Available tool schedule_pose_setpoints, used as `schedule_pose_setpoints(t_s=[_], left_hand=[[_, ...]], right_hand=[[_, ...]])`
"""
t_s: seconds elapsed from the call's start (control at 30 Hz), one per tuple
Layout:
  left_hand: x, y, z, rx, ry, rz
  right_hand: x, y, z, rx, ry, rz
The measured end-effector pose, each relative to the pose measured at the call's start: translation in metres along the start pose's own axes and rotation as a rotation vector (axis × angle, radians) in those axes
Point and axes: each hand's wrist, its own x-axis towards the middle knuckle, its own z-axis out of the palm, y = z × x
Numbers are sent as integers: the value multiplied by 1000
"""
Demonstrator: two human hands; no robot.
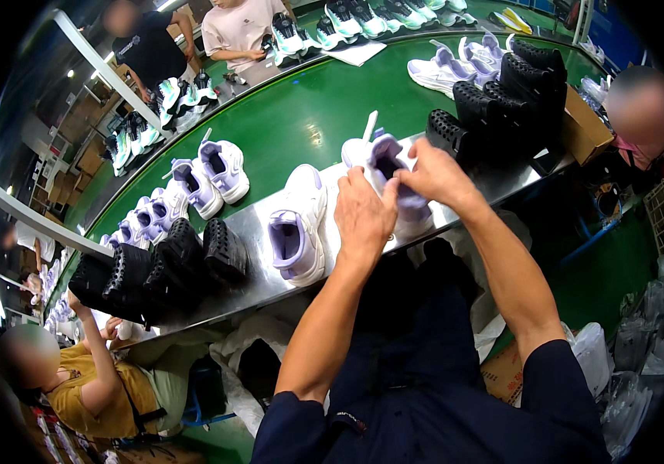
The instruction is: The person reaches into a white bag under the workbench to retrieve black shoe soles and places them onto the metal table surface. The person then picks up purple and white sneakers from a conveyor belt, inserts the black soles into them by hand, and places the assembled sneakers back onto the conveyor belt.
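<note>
A white and lavender sneaker stands on the metal ledge in front of me, its opening facing me and a pale tab sticking up. My left hand is closed on its near left side, with fingers bent at the upper. My right hand pinches the right edge of its collar. What exactly lies between the fingertips is too small to make out. Just left of my left hand, a second white and lavender sneaker rests on the ledge, untouched.
Black studded shoe-shaped pieces line the ledge at left; more are stacked at right by a cardboard box. Sneakers stand along the green belt. A person in mustard sits at left, another at far right; two stand across.
</note>
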Motion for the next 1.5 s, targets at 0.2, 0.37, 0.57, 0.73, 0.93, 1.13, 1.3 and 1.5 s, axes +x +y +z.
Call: schedule_pose_setpoints(t_s=[0.2,0.37,0.57,0.73,0.93,1.13,1.3,1.5], left_hand=[[29,-32,-1,-159,-355,-218],[27,-42,6,-63,-242,-136],[26,-32,4,-152,-109,-233],[13,-20,-13,-72,-215,2],[19,-21,-13,213,-107,185],[28,8,-28,270,-62,376],[49,-10,-19,321,-278,627],[37,-20,-28,303,-425,671]], right_hand=[[-28,-32,4,85,71,50],[-12,-12,38,333,255,-200],[-8,-10,41,172,334,-480],[-6,-8,43,87,335,-481],[-42,-29,52,196,416,124],[-63,-30,59,415,319,162],[-62,-32,76,395,385,188],[-63,-39,75,504,330,245]])
